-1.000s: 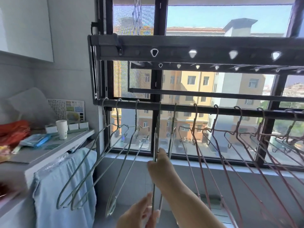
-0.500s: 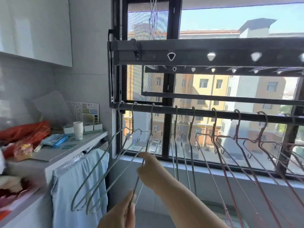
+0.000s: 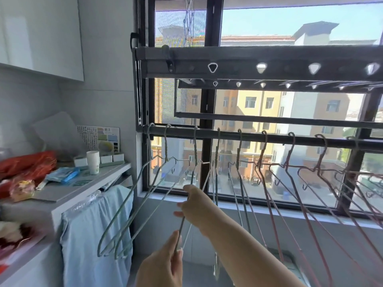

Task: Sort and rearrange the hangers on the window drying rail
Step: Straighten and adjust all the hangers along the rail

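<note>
Five green hangers (image 3: 165,141) hang at the left end of the rail (image 3: 228,134), with at least four pink hangers (image 3: 290,150) to their right. My right hand (image 3: 194,204) pinches the third green hanger (image 3: 181,226) midway, and my left hand (image 3: 161,264) pinches its bottom end.
</note>
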`<action>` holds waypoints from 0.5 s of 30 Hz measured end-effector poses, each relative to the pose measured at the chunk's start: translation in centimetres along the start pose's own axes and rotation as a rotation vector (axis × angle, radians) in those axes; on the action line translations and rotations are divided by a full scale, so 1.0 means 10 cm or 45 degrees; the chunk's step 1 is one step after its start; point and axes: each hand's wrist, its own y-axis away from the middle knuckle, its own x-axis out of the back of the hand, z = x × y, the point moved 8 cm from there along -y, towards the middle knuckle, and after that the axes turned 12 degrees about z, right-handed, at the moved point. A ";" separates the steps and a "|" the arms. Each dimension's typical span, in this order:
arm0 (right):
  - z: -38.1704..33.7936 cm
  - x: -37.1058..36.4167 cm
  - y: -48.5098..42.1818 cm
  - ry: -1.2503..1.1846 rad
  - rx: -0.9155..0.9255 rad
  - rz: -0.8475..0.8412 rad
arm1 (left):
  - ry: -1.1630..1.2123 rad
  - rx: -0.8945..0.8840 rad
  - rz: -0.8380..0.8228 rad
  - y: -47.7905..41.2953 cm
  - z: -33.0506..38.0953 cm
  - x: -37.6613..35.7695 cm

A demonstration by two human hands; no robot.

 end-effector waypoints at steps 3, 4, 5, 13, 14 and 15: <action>-0.03 0.04 0.02 -0.049 0.014 0.006 | -0.096 0.005 -0.002 -0.01 0.00 0.03; -0.03 0.06 0.03 -0.036 0.018 0.009 | -0.051 0.045 0.010 -0.02 -0.01 0.06; -0.04 0.06 0.05 -0.001 0.032 0.007 | -0.009 0.056 0.070 -0.04 0.01 0.16; -0.48 -0.10 0.19 0.041 0.430 0.124 | -0.332 0.076 0.361 -0.33 -0.36 0.81; -0.52 -0.19 0.16 0.002 0.389 0.080 | -0.316 0.112 0.347 -0.32 -0.41 0.76; -0.52 -0.28 0.13 -0.009 0.331 0.036 | -0.325 0.158 0.304 -0.30 -0.43 0.73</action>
